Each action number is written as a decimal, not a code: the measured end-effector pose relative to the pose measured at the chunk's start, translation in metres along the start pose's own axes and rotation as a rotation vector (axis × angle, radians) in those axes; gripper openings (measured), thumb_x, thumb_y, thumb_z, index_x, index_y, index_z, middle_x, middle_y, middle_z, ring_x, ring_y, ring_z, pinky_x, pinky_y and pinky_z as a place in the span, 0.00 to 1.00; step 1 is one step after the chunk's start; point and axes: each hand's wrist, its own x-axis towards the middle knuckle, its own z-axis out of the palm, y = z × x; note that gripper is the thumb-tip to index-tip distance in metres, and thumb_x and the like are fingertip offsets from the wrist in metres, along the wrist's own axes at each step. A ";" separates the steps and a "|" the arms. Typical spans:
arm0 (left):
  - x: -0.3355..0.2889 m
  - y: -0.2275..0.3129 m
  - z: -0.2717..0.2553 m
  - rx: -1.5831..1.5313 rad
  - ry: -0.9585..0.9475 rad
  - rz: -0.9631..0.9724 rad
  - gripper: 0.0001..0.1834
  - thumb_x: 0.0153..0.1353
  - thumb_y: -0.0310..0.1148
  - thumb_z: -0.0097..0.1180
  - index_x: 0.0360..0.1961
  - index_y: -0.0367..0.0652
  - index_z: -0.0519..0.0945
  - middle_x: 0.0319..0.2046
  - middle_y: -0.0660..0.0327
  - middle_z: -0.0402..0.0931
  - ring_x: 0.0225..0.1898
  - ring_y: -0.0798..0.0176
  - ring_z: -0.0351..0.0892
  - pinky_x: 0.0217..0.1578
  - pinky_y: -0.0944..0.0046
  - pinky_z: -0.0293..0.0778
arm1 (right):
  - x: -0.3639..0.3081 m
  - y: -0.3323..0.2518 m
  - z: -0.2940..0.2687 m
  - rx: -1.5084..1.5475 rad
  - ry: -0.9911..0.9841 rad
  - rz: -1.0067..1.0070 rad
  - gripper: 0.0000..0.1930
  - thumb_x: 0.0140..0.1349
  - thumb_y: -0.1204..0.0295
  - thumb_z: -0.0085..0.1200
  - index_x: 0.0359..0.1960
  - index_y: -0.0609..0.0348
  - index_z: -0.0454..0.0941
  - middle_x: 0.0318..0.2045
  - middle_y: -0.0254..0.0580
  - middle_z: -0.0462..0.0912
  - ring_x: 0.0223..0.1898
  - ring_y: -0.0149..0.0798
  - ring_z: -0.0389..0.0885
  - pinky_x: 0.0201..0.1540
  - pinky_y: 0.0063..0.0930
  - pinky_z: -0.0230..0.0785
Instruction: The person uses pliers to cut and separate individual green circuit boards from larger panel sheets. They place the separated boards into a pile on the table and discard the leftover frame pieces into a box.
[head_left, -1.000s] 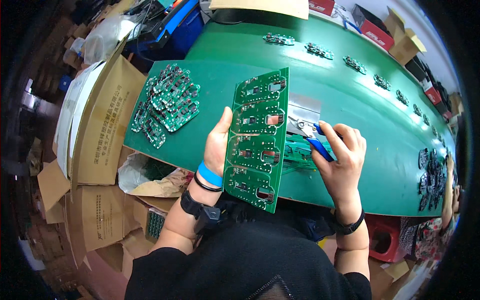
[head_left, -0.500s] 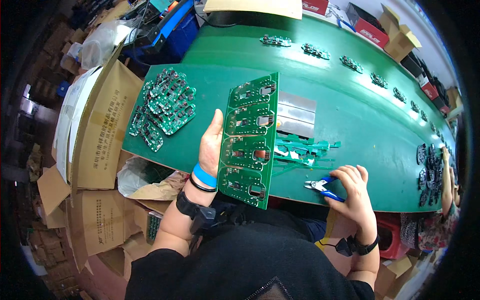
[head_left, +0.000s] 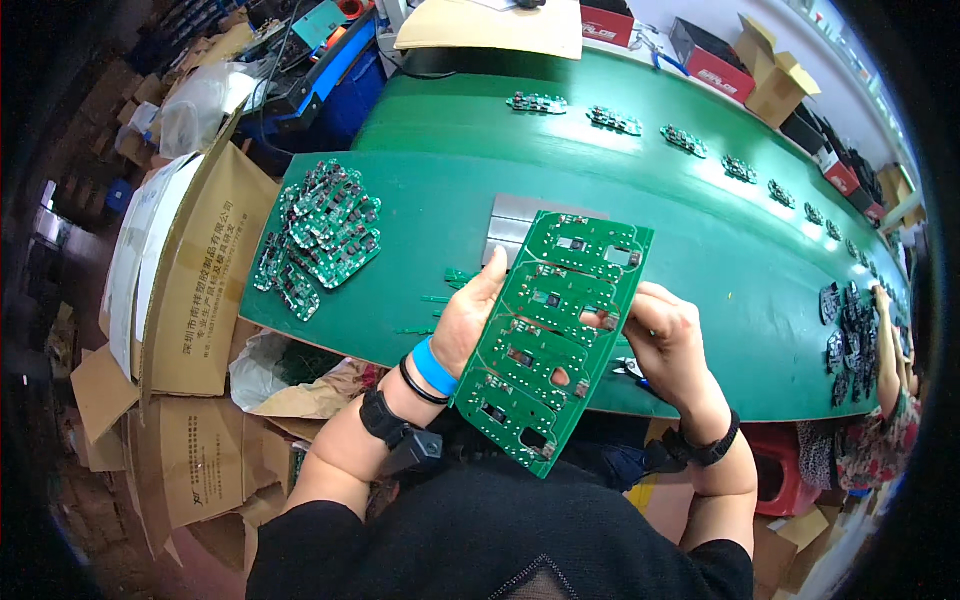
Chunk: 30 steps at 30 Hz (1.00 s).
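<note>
A green circuit board panel (head_left: 545, 335), made of several joined boards with cut-out openings, is tilted up in front of me. My left hand (head_left: 472, 322) holds its left edge, thumb up along the side and the other fingers hidden behind. My right hand (head_left: 668, 340) is closed at the panel's right edge, with fingertips showing through the openings. Side cutters (head_left: 630, 369) with blue handles lie just below the right hand, which partly covers them. Behind the panel are a grey metal plate (head_left: 508, 222) and thin green offcut strips (head_left: 458, 284), both partly hidden.
A heap of small circuit boards (head_left: 325, 235) lies at the table's left. More boards (head_left: 612, 121) stand in a row along the green belt. Cardboard boxes (head_left: 210, 260) crowd the left side. At far right, another person's arm (head_left: 886, 350) reaches beside dark parts (head_left: 850, 335).
My right hand has left the cutters and come up to the panel's right edge. The panel has shifted right and towards me, turning its face more fully into view.
</note>
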 end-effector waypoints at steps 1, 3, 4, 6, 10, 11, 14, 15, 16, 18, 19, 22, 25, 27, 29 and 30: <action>-0.001 0.002 -0.003 -0.001 -0.094 -0.018 0.43 0.67 0.65 0.23 0.71 0.42 0.50 0.62 0.35 0.60 0.57 0.37 0.72 0.45 0.35 0.77 | 0.003 0.000 0.002 0.011 0.026 0.026 0.02 0.57 0.80 0.56 0.32 0.63 0.77 0.26 0.48 0.75 0.29 0.48 0.76 0.33 0.35 0.68; -0.006 0.010 0.003 0.079 -0.045 0.014 0.44 0.66 0.66 0.25 0.71 0.43 0.49 0.62 0.35 0.60 0.56 0.37 0.73 0.45 0.36 0.78 | 0.008 0.003 0.003 -0.002 0.080 0.091 0.02 0.58 0.80 0.56 0.31 0.63 0.76 0.26 0.48 0.75 0.30 0.48 0.76 0.33 0.35 0.68; -0.007 0.015 0.011 0.117 -0.023 0.024 0.44 0.66 0.67 0.26 0.71 0.44 0.49 0.62 0.34 0.60 0.55 0.37 0.73 0.45 0.36 0.78 | 0.009 0.005 0.002 -0.013 0.111 0.127 0.01 0.58 0.80 0.55 0.31 0.63 0.76 0.26 0.48 0.75 0.30 0.48 0.76 0.33 0.35 0.69; -0.006 0.030 0.025 0.239 -0.022 0.087 0.46 0.65 0.68 0.27 0.72 0.43 0.46 0.63 0.33 0.57 0.54 0.37 0.75 0.42 0.41 0.82 | 0.009 0.006 0.003 -0.011 0.133 0.084 0.02 0.58 0.81 0.56 0.32 0.63 0.76 0.26 0.48 0.77 0.30 0.48 0.78 0.34 0.34 0.70; 0.000 0.038 0.028 0.273 -0.046 0.057 0.46 0.65 0.68 0.25 0.71 0.41 0.47 0.64 0.33 0.56 0.53 0.37 0.76 0.41 0.42 0.82 | 0.021 0.000 0.014 0.011 0.295 -0.002 0.04 0.56 0.81 0.58 0.33 0.62 0.79 0.28 0.46 0.81 0.32 0.45 0.81 0.35 0.31 0.73; 0.003 0.035 0.026 0.273 -0.049 0.055 0.47 0.65 0.68 0.25 0.71 0.41 0.47 0.64 0.33 0.56 0.53 0.38 0.76 0.41 0.42 0.82 | 0.025 0.001 0.015 0.026 0.352 -0.021 0.05 0.55 0.81 0.59 0.34 0.62 0.80 0.29 0.45 0.82 0.32 0.44 0.82 0.36 0.31 0.74; 0.006 0.025 0.015 0.227 -0.023 0.061 0.47 0.65 0.69 0.25 0.70 0.39 0.52 0.63 0.33 0.59 0.52 0.41 0.77 0.40 0.45 0.83 | 0.031 0.001 0.019 0.083 0.261 -0.042 0.06 0.55 0.81 0.59 0.35 0.61 0.81 0.30 0.43 0.83 0.34 0.41 0.83 0.37 0.29 0.75; 0.007 0.024 0.009 0.237 -0.014 0.067 0.47 0.64 0.69 0.26 0.70 0.40 0.52 0.63 0.33 0.58 0.50 0.41 0.78 0.40 0.46 0.83 | 0.029 0.003 0.020 0.066 0.262 -0.020 0.06 0.54 0.82 0.59 0.34 0.61 0.81 0.30 0.43 0.83 0.35 0.42 0.84 0.37 0.30 0.75; 0.008 0.025 0.000 0.247 -0.005 0.074 0.47 0.64 0.69 0.26 0.70 0.40 0.53 0.63 0.33 0.58 0.49 0.42 0.79 0.40 0.47 0.83 | 0.028 0.003 0.019 0.053 0.270 -0.049 0.07 0.53 0.82 0.59 0.34 0.61 0.81 0.30 0.43 0.83 0.34 0.42 0.84 0.37 0.30 0.75; 0.008 0.027 -0.008 0.211 -0.048 0.063 0.46 0.65 0.68 0.27 0.69 0.40 0.55 0.62 0.36 0.62 0.47 0.41 0.80 0.42 0.46 0.82 | 0.028 0.003 0.019 0.028 0.284 -0.109 0.07 0.53 0.82 0.60 0.34 0.62 0.81 0.30 0.43 0.83 0.34 0.42 0.84 0.36 0.29 0.75; 0.007 0.028 -0.010 0.165 -0.099 0.045 0.44 0.66 0.67 0.27 0.68 0.40 0.57 0.60 0.40 0.66 0.47 0.39 0.80 0.44 0.44 0.80 | 0.029 0.004 0.020 0.012 0.290 -0.147 0.07 0.53 0.83 0.58 0.34 0.63 0.81 0.31 0.44 0.83 0.33 0.41 0.83 0.35 0.28 0.75; 0.006 0.024 -0.005 0.038 -0.108 0.047 0.44 0.66 0.67 0.28 0.68 0.41 0.58 0.58 0.42 0.69 0.45 0.36 0.80 0.45 0.41 0.79 | 0.029 0.008 0.019 0.020 0.270 -0.158 0.06 0.55 0.86 0.54 0.34 0.65 0.80 0.31 0.44 0.83 0.30 0.37 0.82 0.32 0.23 0.74; 0.006 0.024 -0.004 0.092 -0.173 0.021 0.42 0.67 0.64 0.30 0.70 0.41 0.54 0.62 0.36 0.61 0.49 0.34 0.77 0.46 0.40 0.78 | 0.028 0.014 0.011 0.299 0.207 0.129 0.03 0.59 0.85 0.53 0.31 0.67 0.78 0.28 0.39 0.81 0.28 0.29 0.79 0.31 0.21 0.72; 0.004 0.033 0.002 0.209 -0.144 0.077 0.42 0.67 0.63 0.32 0.71 0.42 0.51 0.66 0.34 0.52 0.53 0.37 0.76 0.44 0.45 0.81 | 0.026 0.019 0.005 0.354 0.201 0.224 0.02 0.58 0.84 0.55 0.31 0.66 0.79 0.25 0.37 0.80 0.29 0.29 0.80 0.32 0.22 0.72; -0.002 0.052 0.021 0.413 0.003 0.154 0.36 0.69 0.54 0.36 0.69 0.40 0.54 0.64 0.36 0.57 0.53 0.43 0.77 0.44 0.46 0.81 | 0.025 0.024 0.001 0.236 0.116 0.166 0.02 0.56 0.82 0.57 0.31 0.64 0.79 0.26 0.40 0.81 0.28 0.34 0.81 0.33 0.25 0.73; 0.000 0.064 0.049 1.079 0.174 0.255 0.29 0.67 0.42 0.43 0.65 0.37 0.59 0.56 0.43 0.70 0.50 0.49 0.79 0.44 0.50 0.81 | 0.022 0.024 0.001 0.147 0.065 0.108 0.03 0.55 0.81 0.58 0.31 0.63 0.80 0.26 0.42 0.81 0.28 0.37 0.81 0.33 0.27 0.73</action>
